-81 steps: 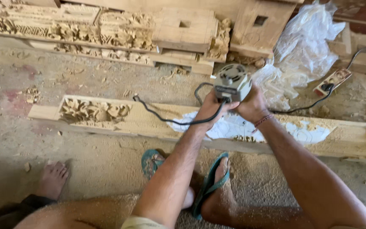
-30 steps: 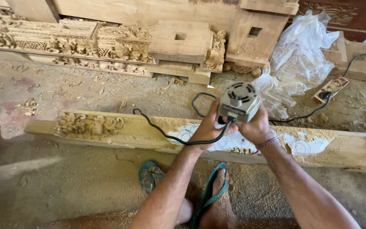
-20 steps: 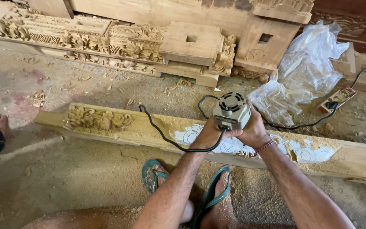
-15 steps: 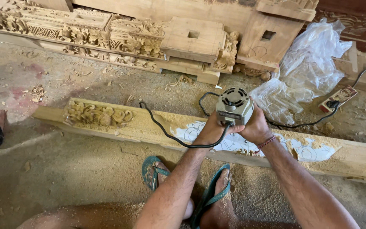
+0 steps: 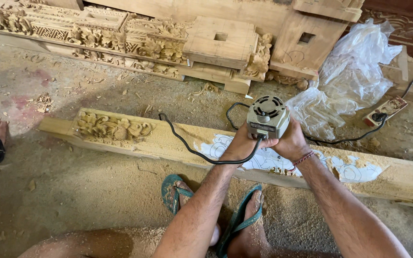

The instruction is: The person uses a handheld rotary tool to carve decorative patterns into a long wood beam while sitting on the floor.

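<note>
Hardly anything moved since the earlier frame: both hands still clamp the router at the same spot on the beam, view only shifted a little. Long wooden beam point(image 5: 168, 143) lies across the sawdust floor point(image 5: 72, 191), carved flowers at its left end, white paper pattern point(image 5: 273, 157) glued mid-length. Carved panels point(image 5: 96, 36) stacked behind, clear plastic sheet point(image 5: 354, 71) to the right, power strip point(image 5: 388, 107) beside it. Grey router point(image 5: 267, 117) stands upright on the pattern; left hand point(image 5: 239, 145) and right hand point(image 5: 293, 142) closed around its body. Black cord point(image 5: 187, 145) loops off left over the beam
</note>
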